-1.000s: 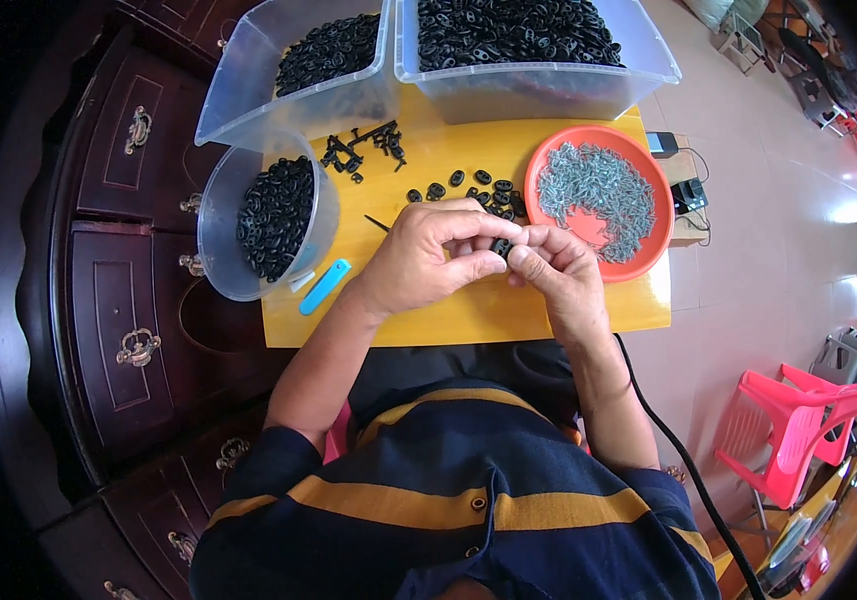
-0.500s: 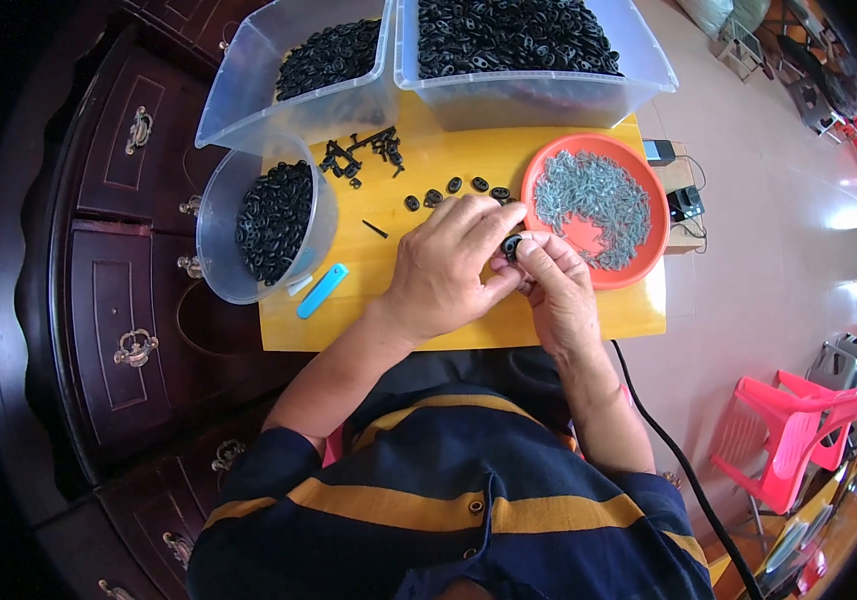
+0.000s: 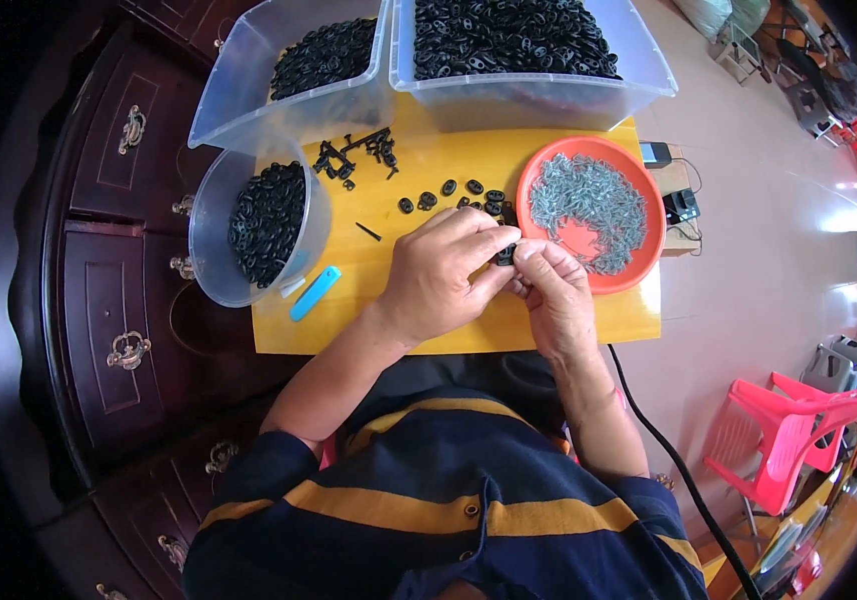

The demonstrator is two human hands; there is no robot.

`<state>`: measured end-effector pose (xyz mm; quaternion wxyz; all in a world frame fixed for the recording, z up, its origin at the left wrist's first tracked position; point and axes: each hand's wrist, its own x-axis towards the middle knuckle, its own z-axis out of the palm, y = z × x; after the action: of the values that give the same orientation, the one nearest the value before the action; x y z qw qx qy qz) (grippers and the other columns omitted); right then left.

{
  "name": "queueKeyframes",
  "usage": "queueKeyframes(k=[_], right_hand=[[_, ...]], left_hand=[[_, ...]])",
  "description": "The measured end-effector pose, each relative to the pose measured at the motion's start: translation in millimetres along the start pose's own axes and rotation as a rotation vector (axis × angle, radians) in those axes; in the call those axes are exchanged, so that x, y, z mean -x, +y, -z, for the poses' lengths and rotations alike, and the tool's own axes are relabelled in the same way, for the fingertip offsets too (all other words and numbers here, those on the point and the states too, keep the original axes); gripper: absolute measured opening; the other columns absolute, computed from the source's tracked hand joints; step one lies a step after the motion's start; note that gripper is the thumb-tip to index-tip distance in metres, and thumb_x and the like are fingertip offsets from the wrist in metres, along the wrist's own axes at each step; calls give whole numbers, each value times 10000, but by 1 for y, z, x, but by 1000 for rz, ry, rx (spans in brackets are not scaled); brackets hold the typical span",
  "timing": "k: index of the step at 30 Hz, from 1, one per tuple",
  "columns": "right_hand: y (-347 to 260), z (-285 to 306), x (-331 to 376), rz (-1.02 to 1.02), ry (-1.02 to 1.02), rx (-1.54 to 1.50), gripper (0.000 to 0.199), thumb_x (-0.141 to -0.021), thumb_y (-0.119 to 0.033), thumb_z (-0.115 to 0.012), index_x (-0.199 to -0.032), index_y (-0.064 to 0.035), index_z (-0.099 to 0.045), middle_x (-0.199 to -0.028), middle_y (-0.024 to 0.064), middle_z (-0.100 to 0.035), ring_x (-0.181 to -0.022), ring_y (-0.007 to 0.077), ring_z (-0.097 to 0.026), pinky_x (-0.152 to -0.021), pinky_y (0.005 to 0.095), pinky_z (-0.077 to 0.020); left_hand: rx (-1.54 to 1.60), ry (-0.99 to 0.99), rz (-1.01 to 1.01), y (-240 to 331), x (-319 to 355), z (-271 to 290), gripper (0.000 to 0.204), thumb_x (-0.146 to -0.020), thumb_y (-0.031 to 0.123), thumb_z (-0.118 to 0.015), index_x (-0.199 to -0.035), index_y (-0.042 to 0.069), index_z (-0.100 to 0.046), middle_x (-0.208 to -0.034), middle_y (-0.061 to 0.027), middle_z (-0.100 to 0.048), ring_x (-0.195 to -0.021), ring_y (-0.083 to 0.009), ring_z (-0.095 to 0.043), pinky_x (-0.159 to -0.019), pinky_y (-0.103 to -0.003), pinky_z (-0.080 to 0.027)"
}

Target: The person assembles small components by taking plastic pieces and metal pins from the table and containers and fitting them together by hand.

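Over the front of the yellow table, my left hand (image 3: 441, 272) and my right hand (image 3: 555, 288) meet, fingertips pinching one small black oval part (image 3: 506, 257) between them. The fingers cover most of that part. Just beyond the hands lie several loose black oval pieces (image 3: 449, 187) with two holes each. An orange-red round tray (image 3: 655, 215) stands right of my right hand, holding a pile of small clear-grey pins (image 3: 589, 200). Left of my left hand lie a thin black pointed piece (image 3: 369, 231) and a light-blue handled tool (image 3: 316, 293).
Two clear bins (image 3: 549, 88) (image 3: 289, 115) of black parts stand at the table's far side. A round clear tub (image 3: 201, 240) with more is at left. Black scraps (image 3: 354, 155) lie behind. Dark drawers (image 3: 114, 280) flank the left; a black cable (image 3: 664, 440) hangs at right.
The black part has turned between my fingers and its face shows less now. My left fingertips sit closer over it. The whole view has shifted slightly.
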<state>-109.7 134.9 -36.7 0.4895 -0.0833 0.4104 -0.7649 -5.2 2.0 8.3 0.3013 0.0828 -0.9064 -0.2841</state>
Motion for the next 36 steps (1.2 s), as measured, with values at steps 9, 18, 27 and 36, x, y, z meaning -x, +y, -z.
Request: queueKeyframes(k=[9,18,27,36], right_hand=[[2,-1,1,46,41,12,121,-990,-135,-650,-1006,-43,-727,-882,-25,-677,-762,46,-549,-720,222,-457],[1,0,2,72,50,41,122,-985,-155,-667,-969,-48,-725,-863,-24,-672,-765,47,-558,-730,222,-457],[2,-2,-3,151,61,167,156,-1000,-170,-654,-978,-25,-707,-847,-24,-645,-771,61,-551,-733,225,-440],[-1,1,4,162,101,183,141,-1007,-138,-635,-952,-24,-696,-844,-30,-636,-768,55,-545,-724,211,-423]], left_hand=[[43,-15,1,1,-3,0,360,-704,31,-826,-1050,30,-724,-927,-104,-691,-819,-287,-679,-714,-373,-553],[81,-44,23,-3,-1,-4,342,-736,35,-829,-1060,22,-720,-931,-114,-696,-815,-280,-695,-711,-354,-563],[181,-3,7,-9,-5,-2,339,-740,12,-826,-1062,32,-720,-911,-112,-690,-802,-272,-692,-700,-351,-561],[81,-53,-3,5,-8,3,286,-811,109,-790,-1086,83,-715,-926,-74,-682,-788,-272,-690,-678,-356,-558]])
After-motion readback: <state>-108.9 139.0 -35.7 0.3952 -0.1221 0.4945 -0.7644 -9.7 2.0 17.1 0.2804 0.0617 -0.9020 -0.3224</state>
